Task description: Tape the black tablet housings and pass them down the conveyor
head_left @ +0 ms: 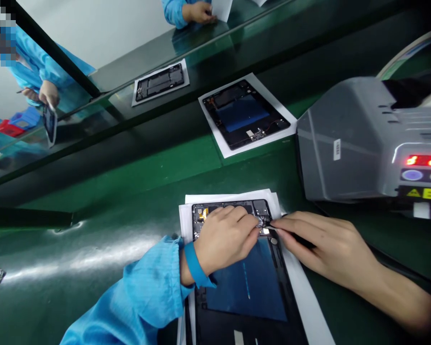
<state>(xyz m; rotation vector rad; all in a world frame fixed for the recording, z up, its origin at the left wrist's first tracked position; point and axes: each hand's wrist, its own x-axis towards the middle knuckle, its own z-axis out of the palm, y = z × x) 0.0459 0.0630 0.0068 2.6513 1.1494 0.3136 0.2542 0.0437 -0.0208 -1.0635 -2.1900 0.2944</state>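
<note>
On an opened tablet (pixel 251 282), fine work seems underway.
Pale strip (pixel 270 228) pinched by right hand (pixel 330 244); left hand (pixel 225 237): grip unclear; steadiness seems needed.

light blue left sleeve (pixel 136 297), gathered at the cuff (pixel 175 270); flat darker blue wristband (pixel 195 263).

1. To the left of the left hand (pixel 228 235), the tabletop (pixel 75 292) is showing a smooth, glossy green finish.
2. Beneath that hand, the tablet (pixel 215 326) is presenting a matt black frame and a smooth, glossy blue panel (pixel 264 287).
3. Below the right hand (pixel 330 244), the paper (pixel 311 316) is appearing smooth and matt.
4. Behind the left hand, the sleeve (pixel 143 292) is displaying creased cloth.
5. Beyond the right hand, the machine casing (pixel 352 134) is showing smooth, plastic-looking grey.
</note>
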